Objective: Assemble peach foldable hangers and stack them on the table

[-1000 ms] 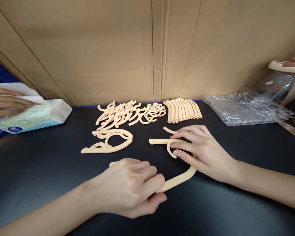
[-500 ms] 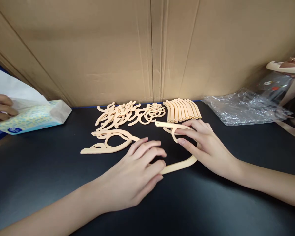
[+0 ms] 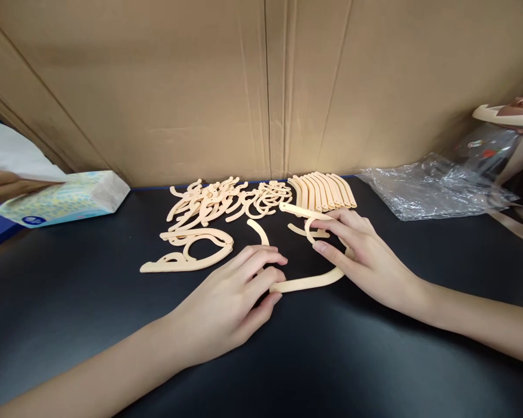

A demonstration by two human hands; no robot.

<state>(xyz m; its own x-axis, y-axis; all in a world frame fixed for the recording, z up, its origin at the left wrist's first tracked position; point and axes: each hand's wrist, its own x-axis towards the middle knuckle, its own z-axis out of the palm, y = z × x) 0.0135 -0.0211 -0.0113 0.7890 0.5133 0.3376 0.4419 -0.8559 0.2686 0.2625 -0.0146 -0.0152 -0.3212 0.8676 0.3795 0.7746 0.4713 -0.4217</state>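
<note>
My right hand (image 3: 366, 255) is closed on a cream plastic folding hanger, partly put together, near its bend. One hanger arm (image 3: 307, 283) runs left from it to the fingertips of my left hand (image 3: 239, 302); a second arm (image 3: 303, 210) points up and left. The curved hook (image 3: 309, 231) shows by my right thumb. My left fingers are bent and pinch the lower arm's end. A slim curved piece (image 3: 259, 232) sticks out beyond them; its lower end is hidden. Another small curved piece (image 3: 298, 231) lies on the table behind the hook.
A folded hanger (image 3: 200, 265) lies left of my hands. Behind are a heap of small hanger parts (image 3: 209, 200) and a row of arms (image 3: 322, 191). Clear plastic bag (image 3: 431, 186) at right; tissue pack (image 3: 78, 200) at left beside another person's hand (image 3: 9, 188). Cardboard (image 3: 178, 87) stands behind.
My left hand has moved slightly left, and the slim curved piece beside it now points more upward. The lower arm's end has risen a little. The other person's hand and tissue pack have shifted.
</note>
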